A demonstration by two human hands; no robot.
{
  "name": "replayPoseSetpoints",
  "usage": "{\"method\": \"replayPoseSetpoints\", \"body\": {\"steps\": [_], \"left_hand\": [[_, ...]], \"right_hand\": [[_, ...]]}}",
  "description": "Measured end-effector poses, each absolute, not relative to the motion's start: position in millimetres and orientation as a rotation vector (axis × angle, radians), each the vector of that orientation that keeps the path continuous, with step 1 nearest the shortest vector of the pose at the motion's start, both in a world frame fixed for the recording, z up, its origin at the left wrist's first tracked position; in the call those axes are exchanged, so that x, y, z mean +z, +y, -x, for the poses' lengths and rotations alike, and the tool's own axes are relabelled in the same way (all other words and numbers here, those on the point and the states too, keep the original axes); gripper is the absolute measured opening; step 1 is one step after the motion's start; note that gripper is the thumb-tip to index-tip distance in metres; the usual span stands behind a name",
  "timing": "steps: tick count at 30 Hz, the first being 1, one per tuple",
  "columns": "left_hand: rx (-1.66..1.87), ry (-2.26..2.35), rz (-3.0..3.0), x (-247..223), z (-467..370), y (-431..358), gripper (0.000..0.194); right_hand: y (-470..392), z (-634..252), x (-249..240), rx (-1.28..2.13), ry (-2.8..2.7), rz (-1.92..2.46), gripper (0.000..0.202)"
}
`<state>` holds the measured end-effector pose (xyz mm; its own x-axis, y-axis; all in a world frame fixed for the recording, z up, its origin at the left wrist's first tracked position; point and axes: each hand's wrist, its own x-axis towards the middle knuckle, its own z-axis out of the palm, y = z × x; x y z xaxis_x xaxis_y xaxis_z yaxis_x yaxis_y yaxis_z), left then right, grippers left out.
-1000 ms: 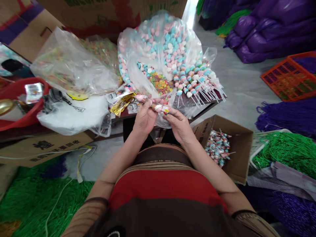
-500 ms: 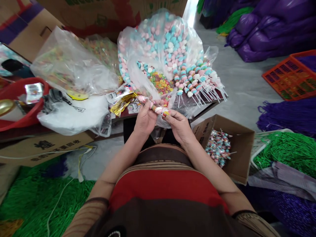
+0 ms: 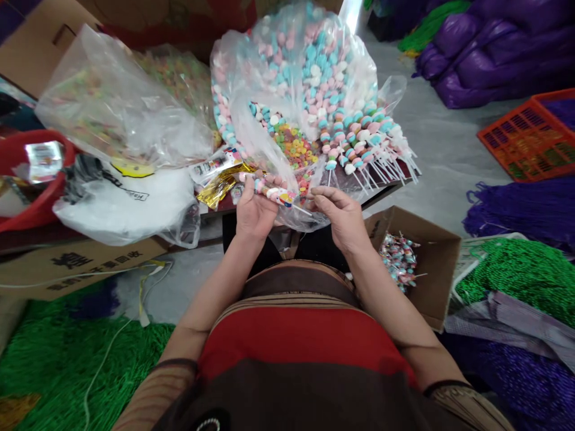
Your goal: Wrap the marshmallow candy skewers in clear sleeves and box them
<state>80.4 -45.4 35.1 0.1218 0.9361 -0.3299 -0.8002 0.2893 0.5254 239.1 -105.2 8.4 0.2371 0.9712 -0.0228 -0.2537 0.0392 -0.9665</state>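
Observation:
A candy skewer (image 3: 274,191) in a printed wrapper, its white stick pointing right, rests in my left hand (image 3: 256,209), whose fingers are closed round its left part. Close to the stick's end is my right hand (image 3: 338,212), thumb and fingertips pressed together; whatever they pinch is too small to make out. Behind my hands lies an open plastic bag (image 3: 265,137) of pink, blue and white candies, with colourful rings (image 3: 294,146) at its mouth. Several unwrapped candy skewers (image 3: 363,140) lie to the right of it. Gold ties (image 3: 220,188) and printed wrappers (image 3: 215,167) are left of my left hand.
A cardboard box (image 3: 433,269) holding wrapped skewers stands on the floor at the right. At the left are a red basin (image 3: 58,179) and a white plastic bag (image 3: 130,209). An orange crate (image 3: 516,134) and green strands (image 3: 521,275) lie farther right.
My right hand has come off the wrapped skewer and moved right, uncovering the printed wrapper end and white stick. My left hand still holds the skewer, slightly farther left. The view has shifted a little.

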Motion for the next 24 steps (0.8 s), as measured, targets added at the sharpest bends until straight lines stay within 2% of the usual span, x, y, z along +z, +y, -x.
{"method": "replayPoseSetpoints", "body": {"steps": [5,9,13,19,24], "left_hand": [[1.248,0.643,-0.267,34.7,-84.7,-51.4,0.044],[1.219,0.646,-0.301,30.6,-85.4,-53.6,0.041],[1.219,0.585,-0.290,27.4,-85.7,-53.5,0.036],[1.230,0.666,-0.247,26.9,-88.8,-53.3,0.032],[1.217,0.656,-0.253,28.7,-89.1,-55.4,0.033]], "right_hand": [[-90.6,-239.6,10.4,1.334,-1.138,1.102,0.040],[-87.0,-236.5,6.3,1.295,-1.198,1.125,0.038],[-91.3,-233.6,0.8,1.145,-1.161,1.204,0.036],[-96.1,-234.1,-0.6,0.864,-1.505,1.211,0.027],[-95.1,-227.5,-6.3,0.674,-1.433,1.312,0.020]]}}
